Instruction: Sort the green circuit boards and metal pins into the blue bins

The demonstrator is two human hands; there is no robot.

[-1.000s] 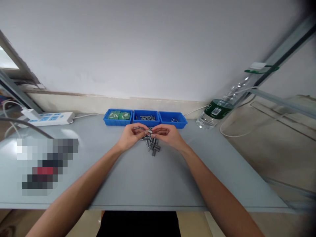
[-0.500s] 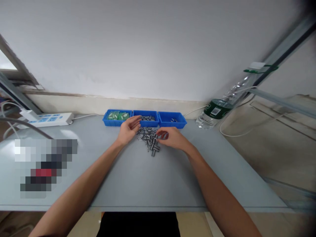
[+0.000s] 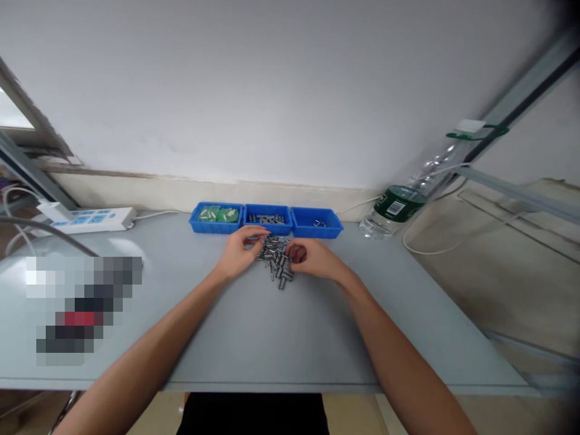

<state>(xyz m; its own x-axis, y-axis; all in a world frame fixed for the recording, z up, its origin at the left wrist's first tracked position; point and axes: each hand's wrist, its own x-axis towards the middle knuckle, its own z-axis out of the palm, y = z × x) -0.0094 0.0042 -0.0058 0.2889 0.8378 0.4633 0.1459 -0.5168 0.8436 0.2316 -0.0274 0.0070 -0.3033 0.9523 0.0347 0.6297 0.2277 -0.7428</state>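
Observation:
A pile of small metal pins and short dark grey cylinders point(image 3: 281, 275) lies on the grey table between my hands. My left hand point(image 3: 242, 249) is at the pile's left and back edge, thumb and fingers apart, with nothing visible in it. On the right side, my right hand point(image 3: 310, 257) has its fingers curled, tips together at the pile; whatever they pinch is too small to make out. Just behind stands the middle blue bin point(image 3: 267, 228) with grey cylinders. The right blue bin point(image 3: 317, 222) holds a few shiny pins.
The left blue bin point(image 3: 216, 226) contains green-and-white pieces. A plastic bottle point(image 3: 394, 205) leans at the back right, tied to the metal frame. At the back left lies a white power strip point(image 3: 97, 219) with cables; a blurred-out item point(image 3: 88, 308) rests nearer. A wall closes off the back.
My left hand has come down from in front of the middle bin to the pile's edge. My right hand stays by the pile, its fingers slightly more curled.

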